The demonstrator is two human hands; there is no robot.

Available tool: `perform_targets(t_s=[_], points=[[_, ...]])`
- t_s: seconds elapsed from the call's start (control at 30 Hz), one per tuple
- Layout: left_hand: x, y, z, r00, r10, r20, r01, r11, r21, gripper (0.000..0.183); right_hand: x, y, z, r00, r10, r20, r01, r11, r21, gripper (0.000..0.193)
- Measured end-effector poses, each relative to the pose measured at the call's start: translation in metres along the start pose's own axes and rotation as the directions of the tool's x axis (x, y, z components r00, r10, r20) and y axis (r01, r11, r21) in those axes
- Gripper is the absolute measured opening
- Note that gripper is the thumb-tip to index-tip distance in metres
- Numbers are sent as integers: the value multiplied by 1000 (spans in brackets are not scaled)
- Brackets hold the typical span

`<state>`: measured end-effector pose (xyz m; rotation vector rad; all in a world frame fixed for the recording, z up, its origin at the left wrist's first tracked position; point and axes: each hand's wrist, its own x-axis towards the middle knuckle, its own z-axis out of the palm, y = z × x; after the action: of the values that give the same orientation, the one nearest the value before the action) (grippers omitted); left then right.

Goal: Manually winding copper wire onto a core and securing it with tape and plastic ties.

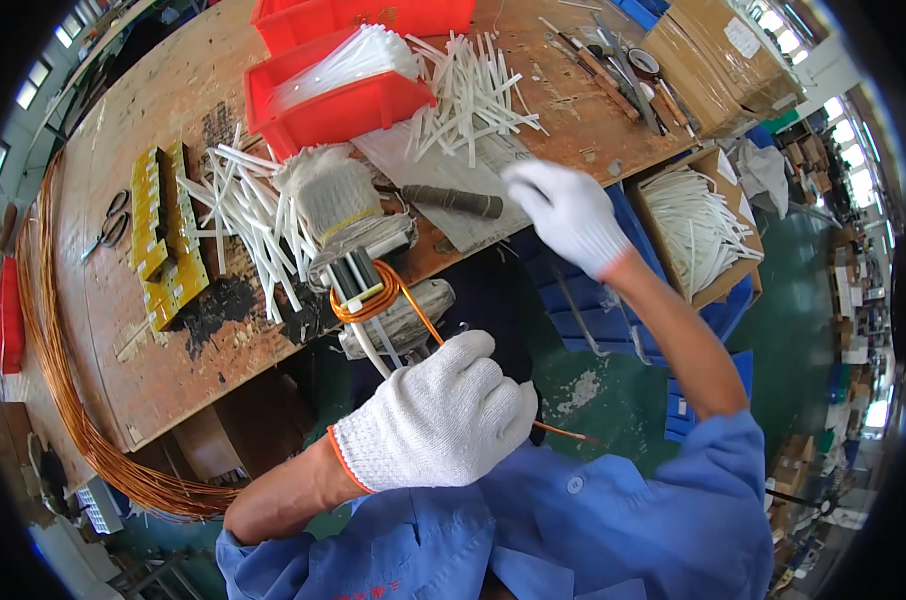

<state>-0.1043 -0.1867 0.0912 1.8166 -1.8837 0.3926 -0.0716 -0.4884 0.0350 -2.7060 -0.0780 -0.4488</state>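
1. The left hand, in a white knitted glove, is closed around an orange wire; a loose end of the wire is seen past the far side of the fist.
2. The wire is led from a small orange coil, which is placed just ahead of the left hand, slightly to its left, at the near edge of the surface.
3. Dark blocks are ringed by the coil, and a white tube is extended from there toward the left hand; whether it is also gripped cannot be told.
4. The right hand, also gloved, is held well apart from the left, ahead and to the right of both it and the coil.
5. A dark wrapped handle is pointed toward the right hand's fingertips; whether it is touched, and how far the fingers are closed, cannot be told because of blur.
6. Beyond the coil, a cloth-wrapped block is flanked on the left by scattered white tubes.
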Motion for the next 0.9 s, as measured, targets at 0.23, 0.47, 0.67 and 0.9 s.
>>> perform_targets(t_s=[0.23, 0.47, 0.67, 0.9], points=[[7, -2, -1, 1000, -14, 20, 15, 999, -43, 32, 93, 56, 54, 872, -350, 343, 473, 786, -399, 24], [30, -12, -4, 980, 30, 197, -8, 994, -110, 30, 44, 39, 19, 912, -388, -137, 409, 890, 202, 14], [59, 0, 3, 950, -108, 292, 196, 937, -288, 31, -110, -20, -56, 980, 138, -147, 40, 580, 814, 7], [90, 18, 14, 870, -169, 462, 345, 879, -328, 20, -241, -58, -107, 890, 436, 131, -432, 717, 547, 29]])
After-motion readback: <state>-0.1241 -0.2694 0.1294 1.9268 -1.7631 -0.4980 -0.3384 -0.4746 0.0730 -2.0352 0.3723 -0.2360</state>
